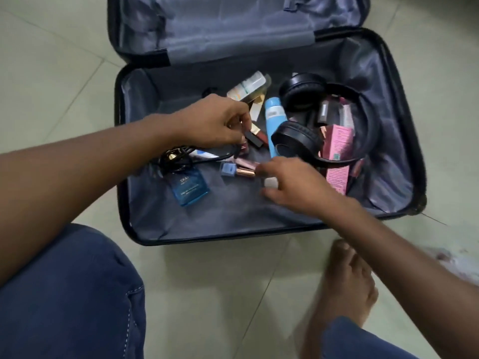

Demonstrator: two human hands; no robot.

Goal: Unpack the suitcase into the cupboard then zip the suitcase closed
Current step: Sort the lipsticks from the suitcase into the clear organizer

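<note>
Head view: person sits on tiled floor [233, 281], knee in blue jeans [67, 294] near left, bare foot [342, 283] near right.
Suitcase [145, 216]: lies open flat on the floor just past the knee, long axis left-right; lid [220, 24] folded away at the far side.
Room: bare grey lining along the near edge and left end; clutter fills centre and right.
Right hand [293, 185]: reaches in from the right, palm down, blurred; fingers curl by a rose-gold lipstick [245, 171], can't tell if gripping.
Blue perfume bottle [189, 186]: flat, left of centre, cap end pointing away toward a black cable [176, 156].
Left hand [215, 123]: comes in from the left, fingertips pinching a small black tube [252, 138].
Blue spray can [274, 123]: lies near-far, centre.
Headphones [305, 115]: black, right of the can, band arcing to the right.
Pink box [338, 156]: under the band, long axis near-far.
White tubes [248, 86]: far centre.
</note>
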